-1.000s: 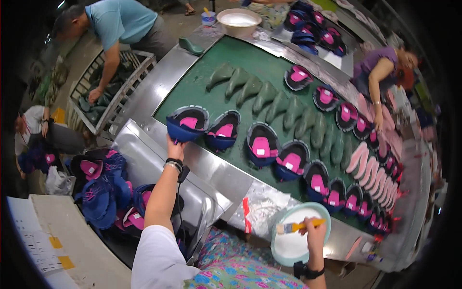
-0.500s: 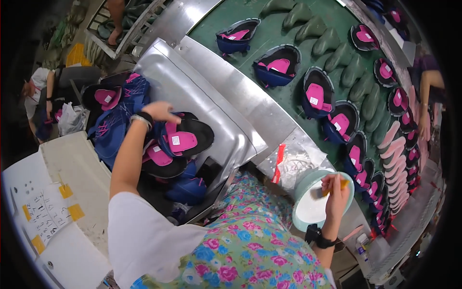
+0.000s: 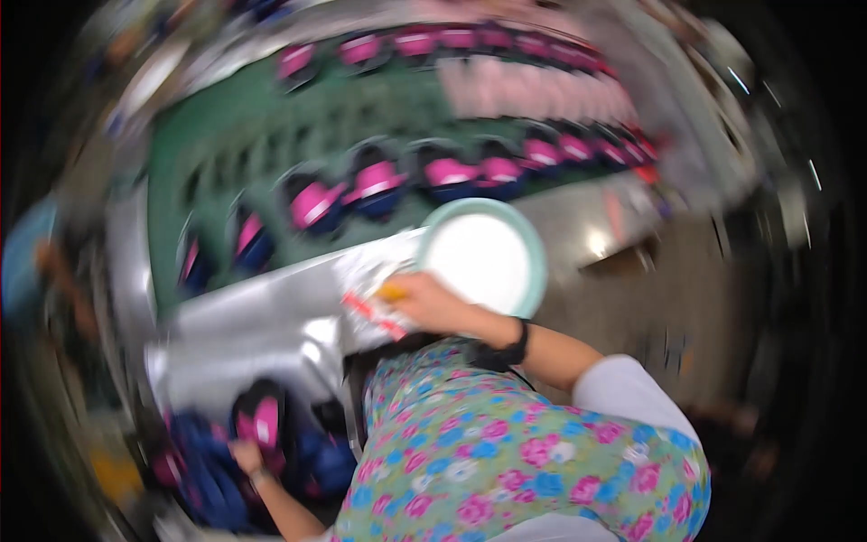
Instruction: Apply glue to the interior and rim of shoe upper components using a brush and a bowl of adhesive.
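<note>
In my right hand [image 3: 432,304] is a brush [image 3: 391,292] with a yellow handle. This closed hand is just left of a pale teal basin [image 3: 539,275] that holds white liquid [image 3: 479,256]. At lower left, my left hand [image 3: 246,455] pinches the edge of a dark blue shoe [image 3: 262,397] with a pink insole. More blue shoes [image 3: 200,465] lie heaped around it in a metal tray [image 3: 226,361]. Motion blur hides the finger details and the brush tip.
Beyond the basin runs a green conveyor belt [image 3: 244,122], carrying rows of shoes [image 3: 375,181] and pink insoles [image 3: 533,88]. Dark shoe forms [image 3: 298,126] stand between the rows. A clear bag with red print [image 3: 361,307] lies beside the basin. Another person [image 3: 36,262] is at far left.
The whole view has swung round toward the belt. My right hand, still gripping the brush, has gone from over the basin to its left side. My left hand's fingers have closed on the shoe.
</note>
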The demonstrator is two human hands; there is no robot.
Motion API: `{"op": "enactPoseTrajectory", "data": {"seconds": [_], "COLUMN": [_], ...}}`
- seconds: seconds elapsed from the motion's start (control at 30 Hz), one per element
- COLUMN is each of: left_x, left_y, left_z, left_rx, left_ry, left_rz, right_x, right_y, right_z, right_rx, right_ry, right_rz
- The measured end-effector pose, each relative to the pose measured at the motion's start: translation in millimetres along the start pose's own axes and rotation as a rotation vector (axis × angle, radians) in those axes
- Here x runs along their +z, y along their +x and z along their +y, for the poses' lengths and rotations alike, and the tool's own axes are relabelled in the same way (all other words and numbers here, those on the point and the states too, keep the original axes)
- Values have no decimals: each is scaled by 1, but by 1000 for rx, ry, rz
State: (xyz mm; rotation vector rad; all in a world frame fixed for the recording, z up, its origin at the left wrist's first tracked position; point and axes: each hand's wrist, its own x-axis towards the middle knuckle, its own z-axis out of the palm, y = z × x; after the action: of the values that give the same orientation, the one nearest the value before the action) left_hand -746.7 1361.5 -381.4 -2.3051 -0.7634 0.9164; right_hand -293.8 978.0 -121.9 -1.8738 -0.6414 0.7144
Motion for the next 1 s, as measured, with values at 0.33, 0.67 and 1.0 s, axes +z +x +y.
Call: {"op": "enactPoseTrajectory", "data": {"seconds": [0.33,0.67,1.0], "left_x": [-260,-399,-513], "left_y": [187,2,-148], "left_z": [157,85,83], "left_rx": [127,-582,-593], "left_ry": [1449,3022,3765], "left_rz": [1170,1109,-36], "right_x": [-16,-15,-14], "right_y": [-56,-59,-100], "right_z": [17,-36,-52], "right_rx": [-148,-669,-567], "right_ry": [-231,-387,-687], "right_rz": [249,338,178]}}
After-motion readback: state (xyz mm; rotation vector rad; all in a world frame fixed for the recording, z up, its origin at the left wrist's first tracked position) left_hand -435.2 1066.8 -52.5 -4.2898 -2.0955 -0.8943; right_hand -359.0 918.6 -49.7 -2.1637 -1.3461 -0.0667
